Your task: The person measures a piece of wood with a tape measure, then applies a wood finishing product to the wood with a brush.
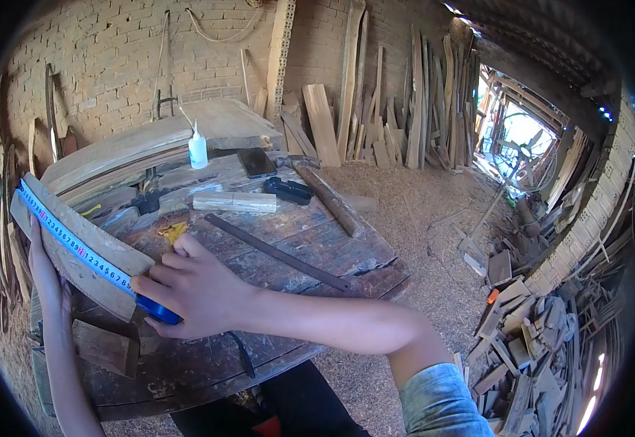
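My right hand [190,291] is closed on a blue tape measure [159,310], whose blue blade [77,249] is pulled out along a curved wooden board [102,255]. The board slants down from the far left toward my right hand. Against the board's near left side, my left hand [46,269] supports it, with the fingers partly hidden under the wood. Just beyond my right hand lies a yellow object [174,231]. A dark flat metal strip [277,253] lies on the workbench [274,320] to the right.
On the bench's far side are a white bottle [198,150], a phone [257,162], a hammer [328,197], a black object [289,191] and a pale wood block [235,202]. A wood block [102,346] sits below the board. Scrap wood [532,349] is piled at right.
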`<state>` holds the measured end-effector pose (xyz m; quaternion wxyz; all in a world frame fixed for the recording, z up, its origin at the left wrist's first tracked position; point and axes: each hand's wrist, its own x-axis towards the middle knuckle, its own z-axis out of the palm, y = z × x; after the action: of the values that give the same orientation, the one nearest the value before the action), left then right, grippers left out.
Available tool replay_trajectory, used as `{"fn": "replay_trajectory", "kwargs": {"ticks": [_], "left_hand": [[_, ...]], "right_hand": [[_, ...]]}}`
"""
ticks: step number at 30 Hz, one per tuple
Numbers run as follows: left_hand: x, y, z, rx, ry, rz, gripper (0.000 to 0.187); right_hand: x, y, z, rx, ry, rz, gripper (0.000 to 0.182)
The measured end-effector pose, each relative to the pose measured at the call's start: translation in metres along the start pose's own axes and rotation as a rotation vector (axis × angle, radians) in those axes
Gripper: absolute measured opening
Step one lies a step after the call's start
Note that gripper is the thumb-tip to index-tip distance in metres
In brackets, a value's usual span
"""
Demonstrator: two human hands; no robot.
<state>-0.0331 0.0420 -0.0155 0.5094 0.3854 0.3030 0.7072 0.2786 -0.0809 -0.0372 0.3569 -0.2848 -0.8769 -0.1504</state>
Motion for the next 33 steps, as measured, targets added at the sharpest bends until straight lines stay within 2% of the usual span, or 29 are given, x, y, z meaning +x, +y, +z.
{"fn": "replay_trajectory", "kwargs": {"ticks": [11,17,20,23,33], "left_hand": [[-0.011,0.0,0.008,0.041,0.028,0.031,0.062],[-0.015,0.004,0.013,0.048,0.011,0.017,0.062],[-0.019,0.005,0.018,0.054,0.05,0.004,0.063],[-0.025,0.004,0.027,0.058,0.085,0.065,0.065],[-0.025,0.006,0.026,0.041,0.062,0.026,0.064]], "right_hand": [[0.003,0.0,-0.001,0.018,0.044,0.005,0.061],[0.005,-0.001,-0.003,0.008,0.097,-0.009,0.051],[0.005,-0.002,-0.004,0.032,0.015,0.021,0.052],[0.005,-0.002,-0.004,0.019,0.009,0.018,0.052],[0.005,-0.001,-0.002,0.021,-0.018,0.021,0.05]]}}
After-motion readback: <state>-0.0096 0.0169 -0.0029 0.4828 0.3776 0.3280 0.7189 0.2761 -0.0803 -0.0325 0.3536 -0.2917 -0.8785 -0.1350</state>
